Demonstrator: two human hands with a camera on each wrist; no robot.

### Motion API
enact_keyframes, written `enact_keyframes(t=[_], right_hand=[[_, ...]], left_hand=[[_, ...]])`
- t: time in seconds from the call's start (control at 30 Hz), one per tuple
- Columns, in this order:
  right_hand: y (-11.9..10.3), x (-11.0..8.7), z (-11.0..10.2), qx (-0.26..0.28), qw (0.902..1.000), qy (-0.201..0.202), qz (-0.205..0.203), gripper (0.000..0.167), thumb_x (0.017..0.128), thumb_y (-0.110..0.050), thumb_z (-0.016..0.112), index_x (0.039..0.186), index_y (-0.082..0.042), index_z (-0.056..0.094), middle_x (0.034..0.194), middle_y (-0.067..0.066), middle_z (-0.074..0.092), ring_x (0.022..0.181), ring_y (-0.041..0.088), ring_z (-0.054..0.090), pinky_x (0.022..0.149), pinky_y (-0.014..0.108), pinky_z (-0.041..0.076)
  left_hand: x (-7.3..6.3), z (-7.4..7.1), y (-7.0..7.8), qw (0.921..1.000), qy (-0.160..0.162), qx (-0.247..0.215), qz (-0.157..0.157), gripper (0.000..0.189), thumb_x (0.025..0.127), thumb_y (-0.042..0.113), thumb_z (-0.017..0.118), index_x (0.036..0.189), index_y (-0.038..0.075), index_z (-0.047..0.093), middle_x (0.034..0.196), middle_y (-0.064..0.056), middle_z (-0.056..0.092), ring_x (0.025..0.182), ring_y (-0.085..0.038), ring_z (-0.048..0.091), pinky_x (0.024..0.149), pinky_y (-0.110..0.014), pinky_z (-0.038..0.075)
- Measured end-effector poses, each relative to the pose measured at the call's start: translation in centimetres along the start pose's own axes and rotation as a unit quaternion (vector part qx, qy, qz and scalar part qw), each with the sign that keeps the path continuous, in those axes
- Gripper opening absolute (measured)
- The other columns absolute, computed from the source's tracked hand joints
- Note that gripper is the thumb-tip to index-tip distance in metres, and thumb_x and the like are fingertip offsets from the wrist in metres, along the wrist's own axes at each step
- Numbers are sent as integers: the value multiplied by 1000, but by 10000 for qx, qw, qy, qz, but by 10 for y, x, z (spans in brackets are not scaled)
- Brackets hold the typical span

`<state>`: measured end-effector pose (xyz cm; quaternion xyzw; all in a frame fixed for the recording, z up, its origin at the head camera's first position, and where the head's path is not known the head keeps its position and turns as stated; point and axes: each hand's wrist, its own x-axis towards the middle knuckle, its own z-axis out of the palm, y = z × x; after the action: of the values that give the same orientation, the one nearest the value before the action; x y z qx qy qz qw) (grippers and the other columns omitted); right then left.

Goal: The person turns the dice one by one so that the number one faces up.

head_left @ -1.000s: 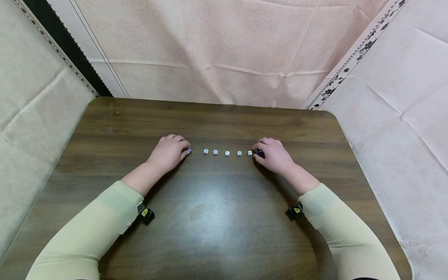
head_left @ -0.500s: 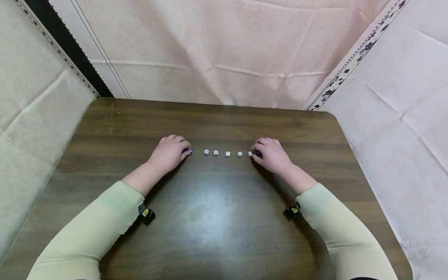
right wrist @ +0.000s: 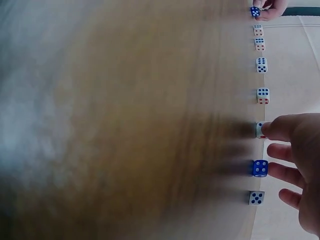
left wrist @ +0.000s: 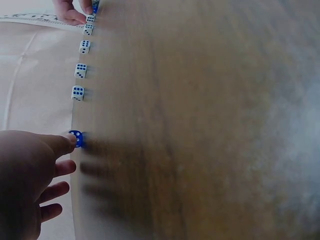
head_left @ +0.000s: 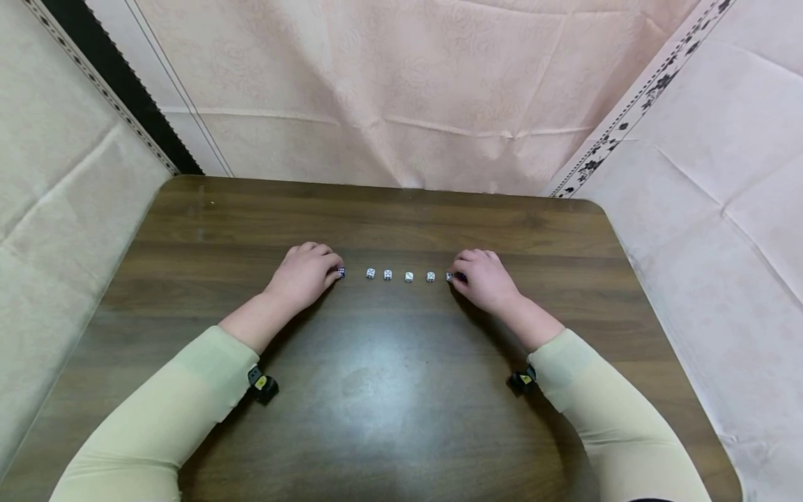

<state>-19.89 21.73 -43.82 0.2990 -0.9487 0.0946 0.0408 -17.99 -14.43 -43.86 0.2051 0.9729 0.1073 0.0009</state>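
Observation:
Small dice with dotted faces stand in a row across the wooden table (head_left: pixel 376 390). At the row's left end my left hand (head_left: pixel 305 274) pinches a blue die (left wrist: pixel 77 138) between thumb and finger. My right hand (head_left: pixel 486 279) has its thumb on a white die (right wrist: pixel 259 130), with the fingertips behind it. Beneath the right hand's other fingers are another blue die (right wrist: pixel 260 168) and a further white die (right wrist: pixel 256 198); the hand covers this last one in the head view. Several white dice, among them one near the middle (head_left: pixel 409 277), stand untouched between the hands.
A pale pink cloth (head_left: pixel 408 104) hangs behind the table's far edge. White cloths flank it, the right one (head_left: pixel 721 174) with a black floral border. Small black devices (head_left: pixel 263 387) are strapped at both cuffs.
My right hand has shifted slightly left, its thumb and finger passing from beside the blue die to the white die. The left hand stays at its blue die.

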Motion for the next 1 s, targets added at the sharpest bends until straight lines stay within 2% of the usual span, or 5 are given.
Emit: enact_keyframes(t=[0.43,0.67,1.0], right_hand=[[-2,1,0,-203,9997,98,-35,11,92,-17,71,99,-13,77,100,3,66,100,27,61,98,50,40],[-4,3,-3,-370,9993,18,-86,10,92,-16,71,98,-12,77,98,4,64,98,27,60,98,50,40],[-7,3,-7,-481,9986,-161,114,15,94,-15,65,103,-11,77,100,5,63,98,27,60,98,50,39]], left_hand=[[0,0,-1,10000,51,-2,16,20,98,26,64,112,14,71,121,-9,64,121,-35,51,104,-53,37],[0,2,-1,10000,77,8,15,19,98,26,64,111,14,71,121,-9,64,121,-34,51,104,-53,37],[-1,0,1,10000,58,-14,43,20,99,25,63,113,12,71,121,-10,64,121,-35,51,104,-53,36]])
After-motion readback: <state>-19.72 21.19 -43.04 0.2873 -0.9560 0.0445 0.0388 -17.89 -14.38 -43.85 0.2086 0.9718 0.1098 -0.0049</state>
